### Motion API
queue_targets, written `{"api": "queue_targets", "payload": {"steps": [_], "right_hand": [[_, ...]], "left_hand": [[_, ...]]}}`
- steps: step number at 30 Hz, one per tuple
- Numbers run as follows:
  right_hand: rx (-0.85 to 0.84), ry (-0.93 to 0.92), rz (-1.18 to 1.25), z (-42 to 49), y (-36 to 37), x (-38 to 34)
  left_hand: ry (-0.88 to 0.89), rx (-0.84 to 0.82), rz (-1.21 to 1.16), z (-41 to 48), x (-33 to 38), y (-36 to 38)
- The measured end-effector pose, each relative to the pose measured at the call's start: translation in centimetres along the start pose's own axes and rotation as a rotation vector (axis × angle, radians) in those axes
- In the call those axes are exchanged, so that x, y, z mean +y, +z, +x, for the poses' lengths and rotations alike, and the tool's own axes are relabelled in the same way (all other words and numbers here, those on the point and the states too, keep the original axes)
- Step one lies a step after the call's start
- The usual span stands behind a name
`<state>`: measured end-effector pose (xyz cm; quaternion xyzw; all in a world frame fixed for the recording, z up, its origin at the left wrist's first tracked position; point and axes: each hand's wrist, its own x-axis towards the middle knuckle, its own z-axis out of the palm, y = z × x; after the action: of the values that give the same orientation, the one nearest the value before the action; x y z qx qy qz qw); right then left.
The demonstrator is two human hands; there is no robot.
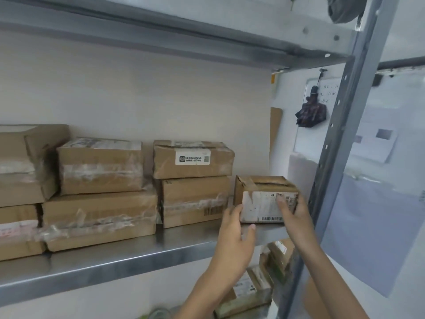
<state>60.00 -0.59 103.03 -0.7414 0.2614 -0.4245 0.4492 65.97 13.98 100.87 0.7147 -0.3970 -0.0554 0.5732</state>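
2 arms reach up-forward; left hand (233, 229) cupped, thumb extended; right hand (295, 215) fingers curled, gripping.

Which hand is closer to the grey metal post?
Right. The right hand grips the small box beside the post; the left hand holds the box's other side.

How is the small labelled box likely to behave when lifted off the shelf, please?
The small box probably stays stiff: its walls look square, though the top is dented. Likely light, being small enough for the left hand and right hand to span. On the metal shelf it should slide, not tip.
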Motion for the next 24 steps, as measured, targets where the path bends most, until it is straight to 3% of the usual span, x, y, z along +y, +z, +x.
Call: {"api": "queue_targets", "payload": {"steps": [15,20,22,24], "right_hand": [[-0.270,-0.014,-0.071,5.4,2.0,2.3],[0.019,-0.311,-0.184,1.3,0.3,0.8],[0.037,-0.460,-0.153,-1.7,-0.8,1.1],[-0.049,-0.541,-0.146,-4.9,-1.4,3.3]], "left_hand": [[-0.081,0.048,0.078,2.6,-0.6,1.2],[0.063,0.130,-0.043,0.5,0.4,0.7],[0.104,0.121,-0.111,-1.1,0.2,0.6],[0.099,0.067,-0.179,-2.8,-1.0,0.9]]}}
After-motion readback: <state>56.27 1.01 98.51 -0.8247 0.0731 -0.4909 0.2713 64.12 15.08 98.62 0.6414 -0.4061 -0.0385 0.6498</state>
